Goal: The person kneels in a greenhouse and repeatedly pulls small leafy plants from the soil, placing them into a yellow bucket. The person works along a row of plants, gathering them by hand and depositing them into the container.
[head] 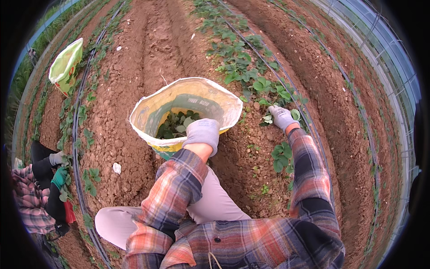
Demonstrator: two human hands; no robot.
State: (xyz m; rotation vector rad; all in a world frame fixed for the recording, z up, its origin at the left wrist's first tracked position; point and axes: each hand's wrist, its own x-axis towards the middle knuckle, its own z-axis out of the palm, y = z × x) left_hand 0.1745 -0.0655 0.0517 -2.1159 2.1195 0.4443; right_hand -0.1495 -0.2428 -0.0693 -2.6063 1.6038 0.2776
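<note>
A woven plastic sack (pixel 153 139) stands with its mouth wide on the soil before me, holding loose green leaves (pixel 176 124). My left hand (pixel 202 131), in a pale grey knit glove, is at the sack's near rim. Its fingers are hidden behind the back of the hand, so what it grips does not show. To the right, my right hand (pixel 281 116), gloved alike, reaches low into a strawberry plant (pixel 284 94). Its fingers are closed around stems, and a pale leaf underside (pixel 267 119) shows beside them.
Drip lines (pixel 258 50) run along the planted rows. A smaller strawberry plant (pixel 281 156) grows nearer me. At left are another sack (pixel 63 67) and a co-worker's gloved hands (pixel 59 176) among plants. Plastic sheeting on a greenhouse frame (pixel 399 74) borders the right.
</note>
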